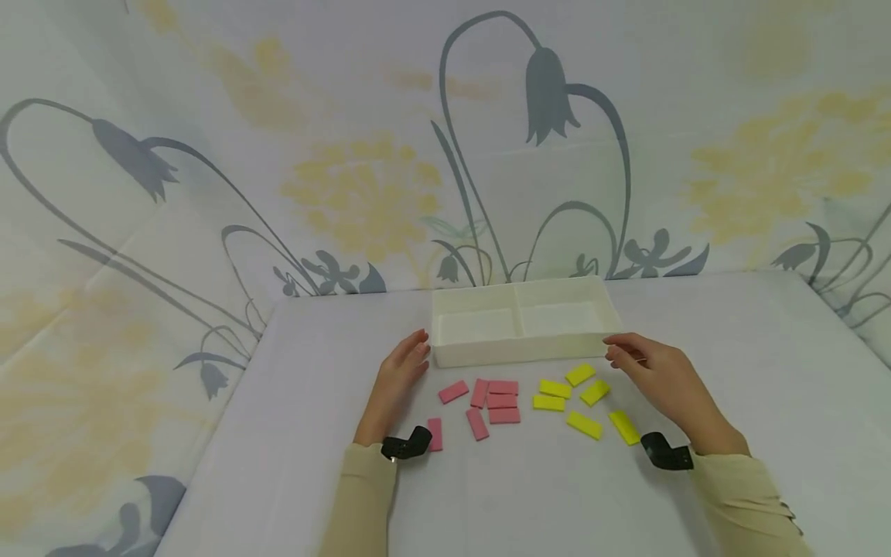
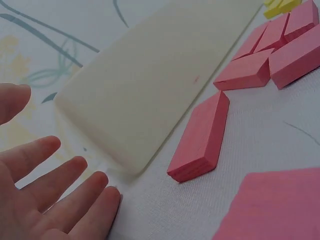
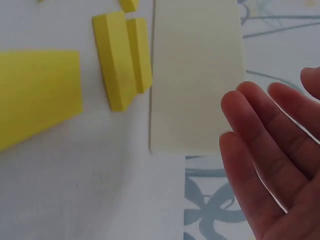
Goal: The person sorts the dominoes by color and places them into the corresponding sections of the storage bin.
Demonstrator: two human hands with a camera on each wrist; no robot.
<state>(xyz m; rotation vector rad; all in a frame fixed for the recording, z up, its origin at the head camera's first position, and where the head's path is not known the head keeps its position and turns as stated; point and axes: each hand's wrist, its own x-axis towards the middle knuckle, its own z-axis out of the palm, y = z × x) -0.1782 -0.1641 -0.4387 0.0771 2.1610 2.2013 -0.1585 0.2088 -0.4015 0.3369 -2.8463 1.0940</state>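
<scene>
A white two-compartment box [image 1: 518, 353] stands at the back of the table, and nothing shows inside it. My left hand [image 1: 398, 381] is beside its front left corner, fingers extended and spread in the left wrist view. At the front right corner is my right hand [image 1: 661, 379], its fingers relaxed and holding nothing; whether they touch the box I cannot tell. In front of the box lie several pink blocks [image 1: 503, 401] on the left and several yellow blocks [image 1: 584, 425] on the right. One pink block [image 1: 435, 435] lies close to my left wrist.
A white cloth [image 1: 515, 495] covers the table. Behind the box rises a flower-patterned curtain [image 1: 390, 93]. Black bands [image 1: 406, 444] sit on both wrists, below beige sleeves.
</scene>
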